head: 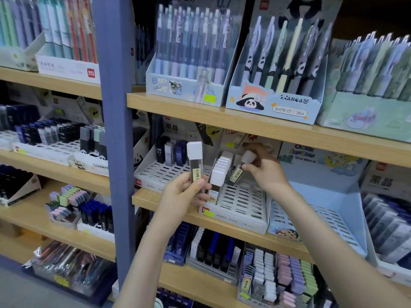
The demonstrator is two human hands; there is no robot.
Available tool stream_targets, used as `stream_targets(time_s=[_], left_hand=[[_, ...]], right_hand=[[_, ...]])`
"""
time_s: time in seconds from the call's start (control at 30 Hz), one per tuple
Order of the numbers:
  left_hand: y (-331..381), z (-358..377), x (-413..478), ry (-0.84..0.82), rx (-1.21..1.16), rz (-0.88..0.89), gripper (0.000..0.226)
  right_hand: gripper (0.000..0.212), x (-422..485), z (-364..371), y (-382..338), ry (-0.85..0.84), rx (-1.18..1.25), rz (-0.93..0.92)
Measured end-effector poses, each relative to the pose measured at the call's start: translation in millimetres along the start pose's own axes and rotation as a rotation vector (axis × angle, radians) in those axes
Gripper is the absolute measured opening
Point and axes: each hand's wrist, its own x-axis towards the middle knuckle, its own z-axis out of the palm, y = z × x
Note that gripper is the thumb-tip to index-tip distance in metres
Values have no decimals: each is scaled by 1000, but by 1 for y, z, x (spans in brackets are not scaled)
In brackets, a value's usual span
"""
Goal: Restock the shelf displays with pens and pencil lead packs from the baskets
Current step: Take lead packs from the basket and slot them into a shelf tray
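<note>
pencil lead packs: two clear tubes with white caps were in hand; the upright pack (195, 167) was in front of the shelf (169, 206), and the tilted pack (239, 172) was over the slotted tray (244, 203)
left hand (182, 194): curled round the lower half of the upright pack, thumb across its front; held it apart from the tray
right hand (266, 172): pinched the tilted pack near its cap, lower end pointing down and left toward the tray's back slots
slotted tray: white, standing on the middle shelf; a row of white-capped packs (223, 166) filled its left column; the slots to the right looked bare
step in hand: judged to be seating the tilted pack in the column just beside the filled row
next move: would call for bringing the pack upright so that its base meets a slot, then letting go; whether it already touched the tray could not be told; the left hand's pack would seem due after it
</note>
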Motion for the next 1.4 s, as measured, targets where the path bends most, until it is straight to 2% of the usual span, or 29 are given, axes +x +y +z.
stream_targets(time_s=[0.27, 0.5, 0.7, 0.83, 1.0, 1.2, 1.3, 1.4], left_hand=[[-1, -3, -2, -16, 0, -12, 16], [-1, 1, -2, -26, 25, -31, 14], [-1, 5, -2, -24, 27, -34, 14], [-1, 3, -2, -21, 10, -38, 14], [-2, 1, -1, -8, 5, -39, 15], [-2, 1, 0, -9, -6, -35, 16], [-2, 1, 0, -14, -8, -34, 15], [-2, -1, 0, -17, -1, -36, 15]], right_hand=[[42, -2, -2, 0, 119, 169, -8], [44, -3, -4, -2, 16, -24, 46], [20, -1, -5, -1, -31, -80, 9], [11, 2, -7, 2, -27, 0, 17], [33, 5, -8, 10, 11, 14, -32], [28, 8, -6, 8, 124, 19, -69], [22, 7, -4, 7, 43, -100, -137], [18, 8, -2, 8, -23, -120, -142]])
